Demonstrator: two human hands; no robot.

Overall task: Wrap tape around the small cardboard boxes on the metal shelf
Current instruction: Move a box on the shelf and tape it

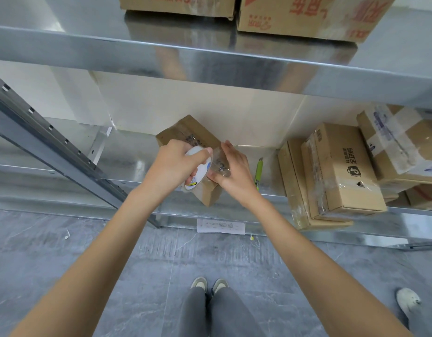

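Both hands work at the box (205,190) on the shelf (127,164): left hand (172,166) grips the tape roll (198,171), right hand (230,166) pinches the clear strip at three o'clock, likely keeping it taut.

Small cardboard box (185,132): brown, clear tape already shining across its top, dark print showing through. Sits on the metal shelf (137,171), turned at an angle, near corner overhanging the shelf's front edge. Tape roll (196,170): clear tape, white core with a printed label, held on edge against the box's top face. A strip of clear tape (219,164) runs from the roll across the box.
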